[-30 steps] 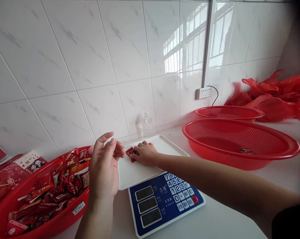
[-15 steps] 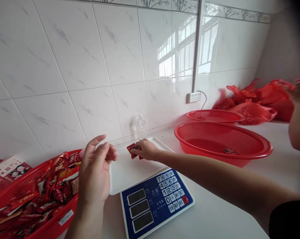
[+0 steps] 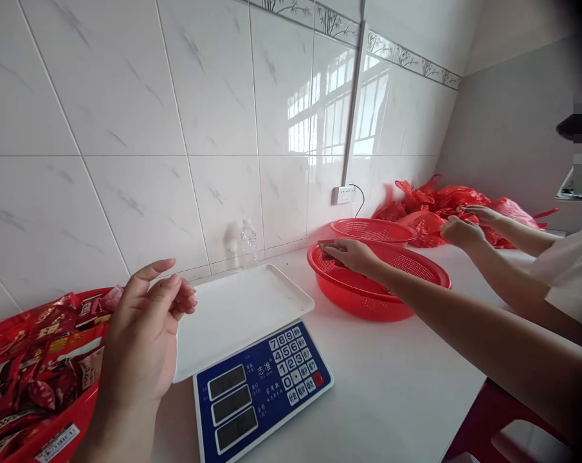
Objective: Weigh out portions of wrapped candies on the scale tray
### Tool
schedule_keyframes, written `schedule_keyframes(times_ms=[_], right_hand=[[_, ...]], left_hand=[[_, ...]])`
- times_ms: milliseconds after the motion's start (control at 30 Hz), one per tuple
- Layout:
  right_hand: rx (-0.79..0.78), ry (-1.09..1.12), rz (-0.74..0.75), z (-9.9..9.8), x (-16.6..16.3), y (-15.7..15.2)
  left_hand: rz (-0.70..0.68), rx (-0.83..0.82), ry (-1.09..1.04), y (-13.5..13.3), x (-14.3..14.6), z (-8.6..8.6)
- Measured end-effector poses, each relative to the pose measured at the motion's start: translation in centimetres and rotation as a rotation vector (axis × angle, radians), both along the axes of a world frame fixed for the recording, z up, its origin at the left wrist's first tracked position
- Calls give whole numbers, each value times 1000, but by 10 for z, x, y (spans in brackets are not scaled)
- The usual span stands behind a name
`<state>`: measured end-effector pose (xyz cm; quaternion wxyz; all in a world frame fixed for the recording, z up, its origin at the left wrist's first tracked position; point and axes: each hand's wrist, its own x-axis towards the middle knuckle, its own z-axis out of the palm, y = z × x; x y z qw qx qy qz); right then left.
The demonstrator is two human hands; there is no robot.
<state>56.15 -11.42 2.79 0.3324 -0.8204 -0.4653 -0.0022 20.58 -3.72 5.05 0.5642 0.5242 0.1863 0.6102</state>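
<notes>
My right hand [image 3: 351, 256] is closed on a small red packet [image 3: 326, 251], held over the left rim of the front red basket [image 3: 382, 308]. To its left, my left hand [image 3: 148, 328] is raised with fingers loosely curled and apart, nothing in it. It hovers between a red basket of wrapped snacks [image 3: 40, 360] and the scale's white tray [image 3: 242, 302], which has nothing on it. Below the tray is the blue scale panel [image 3: 266, 392] with its number keys and dark displays.
A clear plastic bottle [image 3: 248, 238] stands by the tiled wall. Behind the front basket sits a second red basket [image 3: 372, 228]. Red plastic bags [image 3: 430, 206] are piled at the back right, where a co-worker's hands [image 3: 464, 231] handle them. A wall socket [image 3: 343, 195] has a cable.
My right hand has carried the red packet from the tray to above the front basket. The view has turned right, bringing the co-worker into sight. My left hand keeps its pose.
</notes>
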Motion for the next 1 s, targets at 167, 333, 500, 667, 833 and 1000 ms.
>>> schedule_keyframes(times_ms=[167, 333, 500, 667, 833, 1000], right_hand=[[-248, -19, 39, -19, 21, -20], [-315, -233, 40, -13, 5, -18], [-151, -422, 247, 7, -68, 4], [154, -371, 530, 14, -159, 20], [162, -268, 658, -3, -183, 37], [91, -376, 685, -16, -162, 46]], left_hand=[[-5, 3, 16, -3, 1, -1], [-12, 29, 37, -2, 4, -4], [-55, 53, 199, 0, 9, -12], [-22, 303, 624, -1, 13, -24], [168, 547, 956, 3, 17, -36], [167, 502, 1060, 9, 16, -40]])
